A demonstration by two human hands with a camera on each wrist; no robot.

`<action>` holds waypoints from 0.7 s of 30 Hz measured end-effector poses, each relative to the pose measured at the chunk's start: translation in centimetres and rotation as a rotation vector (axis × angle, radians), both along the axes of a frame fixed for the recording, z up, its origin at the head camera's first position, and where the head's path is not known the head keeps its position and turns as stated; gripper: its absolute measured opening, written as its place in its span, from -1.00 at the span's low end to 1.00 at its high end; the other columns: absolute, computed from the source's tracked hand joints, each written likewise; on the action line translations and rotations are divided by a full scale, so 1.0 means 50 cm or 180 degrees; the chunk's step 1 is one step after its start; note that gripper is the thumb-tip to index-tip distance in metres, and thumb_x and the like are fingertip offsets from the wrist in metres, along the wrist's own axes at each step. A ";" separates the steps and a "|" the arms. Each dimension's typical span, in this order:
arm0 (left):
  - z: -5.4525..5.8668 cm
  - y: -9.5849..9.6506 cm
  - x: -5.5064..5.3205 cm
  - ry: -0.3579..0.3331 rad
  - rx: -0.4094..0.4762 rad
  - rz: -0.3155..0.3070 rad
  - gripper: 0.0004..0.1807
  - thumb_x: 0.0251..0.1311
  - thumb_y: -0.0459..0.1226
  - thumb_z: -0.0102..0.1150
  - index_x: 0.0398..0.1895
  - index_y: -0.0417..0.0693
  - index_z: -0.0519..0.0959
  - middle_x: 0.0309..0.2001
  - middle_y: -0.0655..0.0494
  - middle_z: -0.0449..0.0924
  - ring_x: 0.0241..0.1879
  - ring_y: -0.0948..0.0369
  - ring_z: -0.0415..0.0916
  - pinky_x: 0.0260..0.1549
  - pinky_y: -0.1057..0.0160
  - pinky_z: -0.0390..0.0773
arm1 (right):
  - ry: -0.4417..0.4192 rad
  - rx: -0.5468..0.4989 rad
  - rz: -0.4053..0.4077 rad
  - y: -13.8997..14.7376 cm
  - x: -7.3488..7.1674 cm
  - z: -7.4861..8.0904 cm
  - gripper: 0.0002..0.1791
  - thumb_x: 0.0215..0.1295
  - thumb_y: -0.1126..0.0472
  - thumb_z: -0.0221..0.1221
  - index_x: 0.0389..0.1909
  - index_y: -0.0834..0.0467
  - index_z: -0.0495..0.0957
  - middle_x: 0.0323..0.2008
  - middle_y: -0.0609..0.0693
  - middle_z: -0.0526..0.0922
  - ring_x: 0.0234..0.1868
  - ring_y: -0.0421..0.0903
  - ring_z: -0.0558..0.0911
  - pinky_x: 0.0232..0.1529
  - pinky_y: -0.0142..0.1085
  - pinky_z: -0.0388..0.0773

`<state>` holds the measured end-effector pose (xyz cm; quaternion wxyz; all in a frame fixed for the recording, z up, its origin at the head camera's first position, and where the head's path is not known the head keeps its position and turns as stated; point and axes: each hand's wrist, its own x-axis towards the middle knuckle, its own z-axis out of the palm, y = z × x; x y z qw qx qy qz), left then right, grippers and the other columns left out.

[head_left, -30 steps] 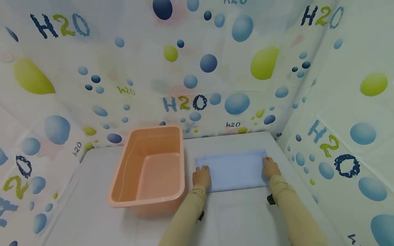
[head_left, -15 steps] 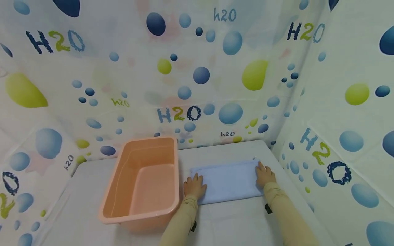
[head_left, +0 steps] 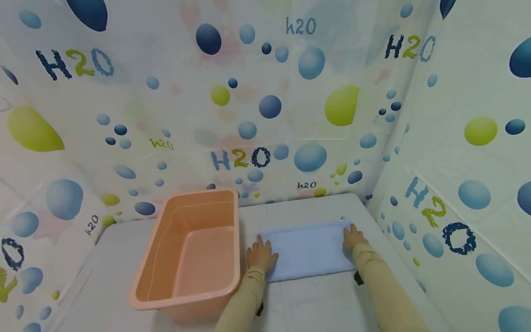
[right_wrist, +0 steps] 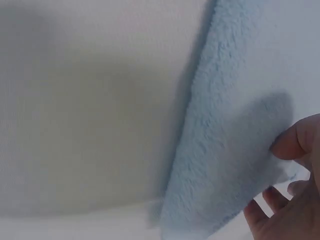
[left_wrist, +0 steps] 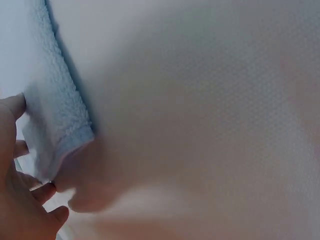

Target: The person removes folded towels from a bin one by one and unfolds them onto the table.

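A light blue folded towel (head_left: 309,251) lies flat on the white table, its plush side edges showing in both wrist views. My left hand (head_left: 261,256) rests at the towel's left edge with fingers spread; in the left wrist view the thumb and fingertips (left_wrist: 47,190) touch the towel's end. At the opposite short edge is my right hand (head_left: 354,237), fingers loosely extended. The right wrist view has its thumb (right_wrist: 295,140) over the towel's top and the other fingers at the edge, apart from the thumb.
A peach plastic basin (head_left: 234,258) stands to the left of the towel, close to my left forearm. White table surface (head_left: 307,299) shows around both. Behind and at the sides hangs a white sheet (head_left: 178,106) printed with bubbles and H2O lettering.
My left fingers, bent at the towel's edge a second ago, are now spread out. My right fingers have loosened too. The head view has shifted, so the scene sits lower; the towel stays flat.
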<state>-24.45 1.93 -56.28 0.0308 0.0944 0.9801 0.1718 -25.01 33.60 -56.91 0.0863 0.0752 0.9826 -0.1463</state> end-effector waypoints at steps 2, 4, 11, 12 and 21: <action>-0.011 -0.003 0.002 -0.0048 0.0132 0.0004 -0.42 0.16 -0.03 0.12 0.19 -0.14 0.40 0.34 -0.41 0.11 0.28 -0.23 0.15 0.21 -0.21 0.18 | -0.0023 -0.0080 -0.0109 -0.002 0.007 -0.009 -0.41 0.18 0.34 -0.11 0.27 0.42 0.16 0.30 0.57 -0.01 0.23 0.53 0.13 0.13 0.31 0.23; -0.023 -0.006 0.003 -0.0040 0.0199 -0.0013 -0.43 0.16 -0.04 0.13 0.18 -0.14 0.41 0.31 -0.49 0.10 0.29 -0.28 0.11 0.22 -0.23 0.15 | -0.0006 -0.0133 -0.0214 -0.005 0.011 -0.018 -0.41 0.19 0.33 -0.14 0.28 0.42 0.13 0.29 0.61 -0.06 0.25 0.53 0.08 0.15 0.32 0.20; -0.023 -0.006 0.007 0.0112 0.0174 -0.0015 -0.44 0.13 -0.08 0.17 0.16 -0.16 0.42 0.27 -0.37 0.24 0.27 -0.21 0.19 0.23 -0.26 0.12 | 0.0008 -0.0216 -0.0329 -0.016 0.010 -0.007 -0.45 0.19 0.35 -0.14 0.24 0.41 0.20 0.22 0.53 0.14 0.23 0.52 0.12 0.14 0.33 0.21; -0.023 -0.007 0.007 0.0115 0.0191 0.0009 -0.44 0.13 -0.09 0.18 0.16 -0.16 0.42 0.28 -0.34 0.25 0.27 -0.19 0.19 0.23 -0.26 0.12 | 0.0001 -0.0230 -0.0335 -0.018 0.010 -0.003 -0.45 0.18 0.35 -0.12 0.23 0.41 0.21 0.23 0.52 0.15 0.23 0.52 0.13 0.15 0.33 0.21; -0.022 0.006 -0.007 0.0577 0.0637 -0.0275 -0.52 -0.02 -0.44 0.19 0.07 -0.24 0.50 0.16 -0.27 0.41 0.12 -0.19 0.41 0.18 -0.23 0.24 | 0.0692 -0.0581 -0.0304 0.037 -0.051 -0.062 -0.51 0.07 0.35 -0.02 0.10 0.30 0.48 0.11 0.38 0.41 0.15 0.36 0.37 0.17 0.08 0.36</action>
